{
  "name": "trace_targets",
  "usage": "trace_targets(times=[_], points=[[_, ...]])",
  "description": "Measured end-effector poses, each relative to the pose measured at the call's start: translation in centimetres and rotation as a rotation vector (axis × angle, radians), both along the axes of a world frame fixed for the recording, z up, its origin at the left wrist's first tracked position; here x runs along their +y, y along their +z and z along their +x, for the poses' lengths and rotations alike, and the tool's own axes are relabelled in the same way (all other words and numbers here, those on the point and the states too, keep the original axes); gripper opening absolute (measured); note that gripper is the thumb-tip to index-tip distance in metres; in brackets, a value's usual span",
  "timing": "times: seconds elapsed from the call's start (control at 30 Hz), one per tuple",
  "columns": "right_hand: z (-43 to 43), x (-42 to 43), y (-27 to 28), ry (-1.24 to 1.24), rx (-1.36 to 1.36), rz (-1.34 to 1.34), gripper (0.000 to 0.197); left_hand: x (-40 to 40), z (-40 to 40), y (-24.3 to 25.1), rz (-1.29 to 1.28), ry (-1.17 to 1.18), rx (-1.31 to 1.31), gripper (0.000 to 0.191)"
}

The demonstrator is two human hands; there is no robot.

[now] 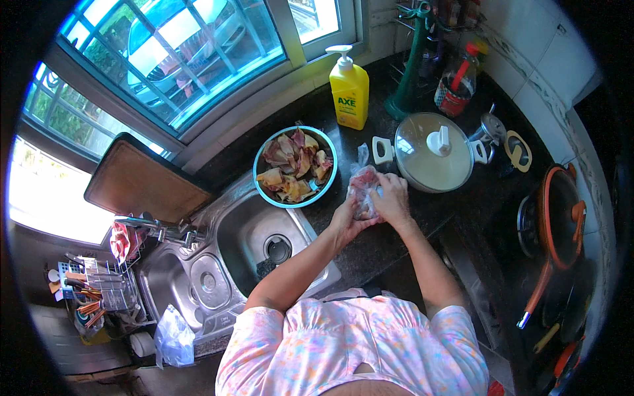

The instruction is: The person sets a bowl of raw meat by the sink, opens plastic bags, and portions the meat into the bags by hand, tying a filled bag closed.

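Observation:
Both hands are on a clear plastic bag of raw meat [365,190] above the dark stone counter. My left hand [348,221] cups the bag from the left and below. The fingers of my right hand [392,199] pinch the bag's upper right side. The bag's twisted end points away from me, towards the yellow AXE pump bottle [350,94]. Just left of the bag, raw poultry pieces [296,166] fill a round bowl with a pale blue rim [259,190]. On the right, close to my right hand, stands a white pot with a glass lid [434,148].
A steel double sink [233,222] lies at the left, with a brown cutting board [143,178] leaning behind it. Beyond are a cutlery rack [106,284] and a plastic bag [175,337]. An orange-rimmed pan [547,222] sits on the right; a red-lidded jar [454,91] stands at the back.

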State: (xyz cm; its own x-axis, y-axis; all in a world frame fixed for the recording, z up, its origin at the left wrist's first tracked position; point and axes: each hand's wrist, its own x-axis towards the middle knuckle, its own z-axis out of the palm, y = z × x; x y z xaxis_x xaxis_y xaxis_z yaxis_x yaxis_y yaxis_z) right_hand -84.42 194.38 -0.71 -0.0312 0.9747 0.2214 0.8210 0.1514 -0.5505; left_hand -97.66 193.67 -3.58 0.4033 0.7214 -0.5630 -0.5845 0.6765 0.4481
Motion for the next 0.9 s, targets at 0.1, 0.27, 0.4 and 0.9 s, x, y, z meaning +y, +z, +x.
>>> trace_targets(times=[0.1, 0.27, 0.4, 0.9], points=[[1.9, 0.0, -0.5, 0.064, 0.080, 0.030, 0.044, 1.3, 0.0, 0.0, -0.010, -0.011, -0.010, 0.039], [1.9, -1.8, 0.1, -0.009, 0.032, 0.067, 0.055, 2.6, -0.2, 0.8, -0.019, -0.053, 0.022, 0.041], [0.5, -2.2, -1.5, -0.006, 0.006, 0.150, 0.063, 3.7, -1.3, -0.6, 0.034, -0.154, 0.047, 0.043], [-6.1, -5.9, 0.5, -0.154, -0.216, 0.075, 0.071, -6.5, -10.1, 2.7, 0.197, -0.344, 0.432, 0.040]])
